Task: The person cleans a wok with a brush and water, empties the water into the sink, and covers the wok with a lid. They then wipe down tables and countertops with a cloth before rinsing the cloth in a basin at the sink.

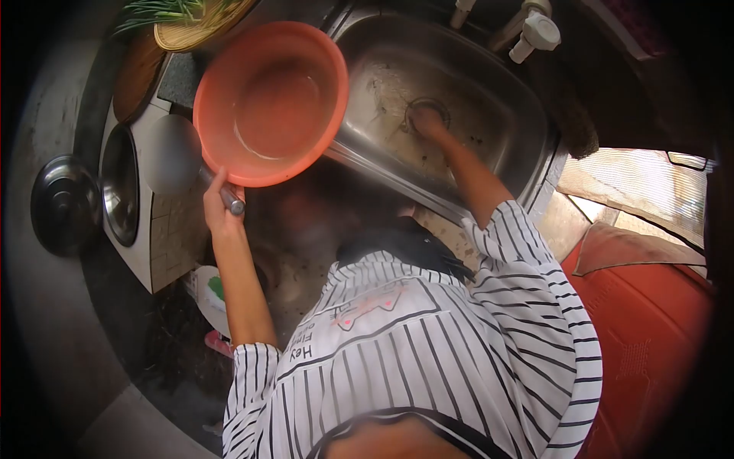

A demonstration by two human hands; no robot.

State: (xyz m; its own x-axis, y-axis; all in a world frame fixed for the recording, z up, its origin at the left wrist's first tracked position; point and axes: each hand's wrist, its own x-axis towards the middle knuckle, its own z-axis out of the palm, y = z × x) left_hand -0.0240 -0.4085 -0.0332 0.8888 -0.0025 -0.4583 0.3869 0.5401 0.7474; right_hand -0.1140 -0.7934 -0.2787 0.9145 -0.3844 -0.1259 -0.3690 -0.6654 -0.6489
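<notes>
Two bare hands show: the left hand (220, 205) grips the rim of a round orange plastic basin (279, 92) beside the rectangular stainless-steel sink (505, 115); the right hand (428, 122) reaches down at the sink's round drain (448, 115), its finger spread unclear. Long green stalks (172, 11) on a woven tan tray (191, 34) crowd the basin's far side, near a white plastic tap (537, 32). "Hey" reads on the black-and-white striped shirt (382, 359).
</notes>
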